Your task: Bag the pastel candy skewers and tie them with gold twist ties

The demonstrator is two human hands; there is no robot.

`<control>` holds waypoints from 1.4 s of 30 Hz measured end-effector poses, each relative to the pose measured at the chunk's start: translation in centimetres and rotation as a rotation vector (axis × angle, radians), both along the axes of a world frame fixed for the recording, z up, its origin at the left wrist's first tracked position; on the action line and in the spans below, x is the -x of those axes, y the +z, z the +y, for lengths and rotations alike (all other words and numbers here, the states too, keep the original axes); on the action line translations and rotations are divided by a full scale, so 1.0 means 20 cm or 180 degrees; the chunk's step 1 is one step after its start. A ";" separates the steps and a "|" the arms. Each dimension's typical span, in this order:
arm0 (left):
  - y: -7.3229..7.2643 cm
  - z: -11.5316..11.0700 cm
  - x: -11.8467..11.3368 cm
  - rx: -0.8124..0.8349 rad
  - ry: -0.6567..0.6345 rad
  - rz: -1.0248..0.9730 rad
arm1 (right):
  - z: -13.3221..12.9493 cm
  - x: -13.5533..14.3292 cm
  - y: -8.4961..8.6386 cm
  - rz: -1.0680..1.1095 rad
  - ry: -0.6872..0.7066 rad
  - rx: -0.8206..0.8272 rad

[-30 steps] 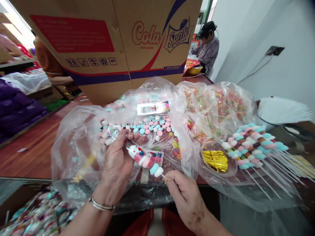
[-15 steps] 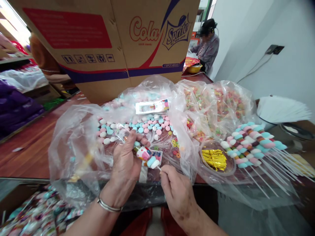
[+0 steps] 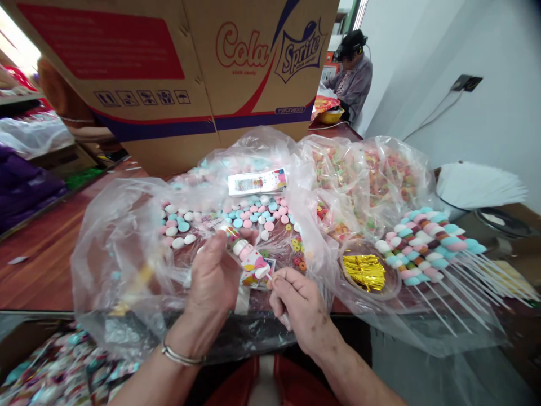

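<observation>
Head view, single entry: left hand (image 3: pixel 213 276), fingers curled shut around a small clear sleeve with a printed card, holding the upper end of a candy skewer (image 3: pixel 246 255); right hand (image 3: pixel 298 301), thumb and forefinger pinched closed on the skewer's white stick just below the lowest candy piece; skewer lies tilted between the two hands, above the near edge of the wooden table (image 3: pixel 46 265), its pink, white and blue pieces partly inside the sleeve; step in hand, by judgement: sliding the loaded skewer into its wrapper; next move calls for a steady push along the stick while the left hand keeps the sleeve mouth open. Surroundings: open plastic bag of pastel candy discs (image 3: pixel 249 217) just beyond the hands; bag of coloured ring candies (image 3: pixel 363 175) to the right; dish of gold twist ties (image 3: pixel 364 272) near the right hand; row of finished skewers (image 3: pixel 426 242) beyond it; cardboard carton (image 3: pixel 177 73) behind; another person (image 3: pixel 350 73) seated far off.
</observation>
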State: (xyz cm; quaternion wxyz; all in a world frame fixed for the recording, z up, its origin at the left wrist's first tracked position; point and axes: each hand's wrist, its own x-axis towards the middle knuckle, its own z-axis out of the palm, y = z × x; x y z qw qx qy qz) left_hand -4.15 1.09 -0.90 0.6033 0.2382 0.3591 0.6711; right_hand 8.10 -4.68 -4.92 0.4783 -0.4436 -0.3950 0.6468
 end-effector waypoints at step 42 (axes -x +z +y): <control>-0.02 0.10 0.01 0.0632 0.0157 -0.0396 | 0.01 -0.03 -0.05 -0.2078 -0.0518 -0.1462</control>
